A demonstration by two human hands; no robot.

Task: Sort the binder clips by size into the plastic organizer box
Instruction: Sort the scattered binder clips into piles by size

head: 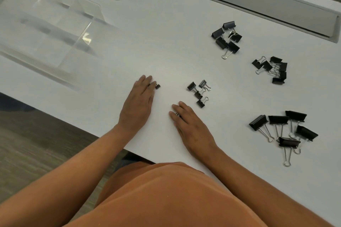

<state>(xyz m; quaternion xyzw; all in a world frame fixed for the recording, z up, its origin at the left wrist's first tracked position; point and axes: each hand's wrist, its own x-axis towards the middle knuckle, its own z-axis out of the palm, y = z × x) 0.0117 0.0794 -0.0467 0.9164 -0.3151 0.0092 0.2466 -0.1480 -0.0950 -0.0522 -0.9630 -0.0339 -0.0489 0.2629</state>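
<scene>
On the white table (129, 57), four groups of black binder clips lie well apart to the right: a far cluster (226, 37), a smaller-sized cluster (271, 69) beyond it to the right, four small clips (199, 92) near the middle, and five large clips (285, 131) nearest the table's right edge. Clear plastic organizer box (46, 29) stands at far left, away from every group. Left hand (137, 107) lies palm down, its fingers (147, 81) straight and close together, their tips touching a single tiny binder clip (157, 86). Right hand (191, 129) rests flat, fingers extended, holding nothing, just short of the small clips. A grey recessed cable hatch (273, 5) sits at far right.
</scene>
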